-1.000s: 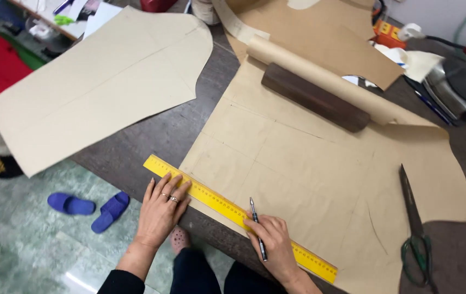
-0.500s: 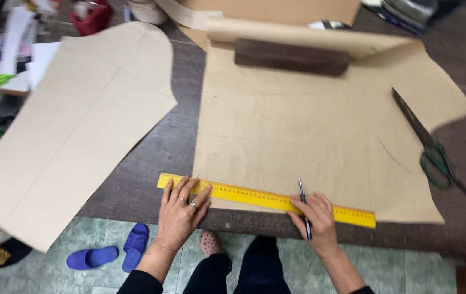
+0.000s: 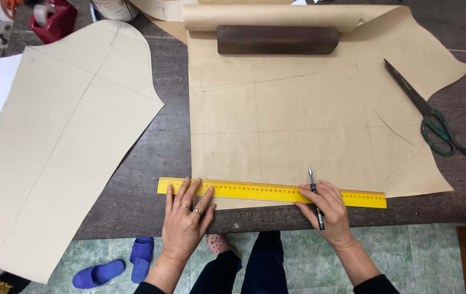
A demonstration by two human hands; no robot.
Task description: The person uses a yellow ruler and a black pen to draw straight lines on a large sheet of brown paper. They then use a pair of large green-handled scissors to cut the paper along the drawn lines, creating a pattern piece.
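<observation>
A long yellow ruler (image 3: 265, 191) lies along the near edge of a brown paper sheet (image 3: 309, 114) marked with pencil lines. My left hand (image 3: 186, 220) presses flat on the ruler's left end, fingers spread, rings on two fingers. My right hand (image 3: 325, 209) rests on the ruler toward its right part and holds a pen (image 3: 315, 196) with the tip pointing up onto the paper just above the ruler. A dark wooden block (image 3: 277, 40) weighs down the paper's rolled far end.
A large cut cardboard sleeve pattern (image 3: 58, 141) overhangs the dark table (image 3: 167, 141) at left. Green-handled scissors (image 3: 429, 117) lie at right. A red tool caddy (image 3: 53, 19) stands far left. Blue slippers (image 3: 118, 264) sit on the tiled floor below.
The view has swung round so the paper lies square in front of me. Both hands have stayed on the ruler at the paper's near edge, the pen still in my right hand.
</observation>
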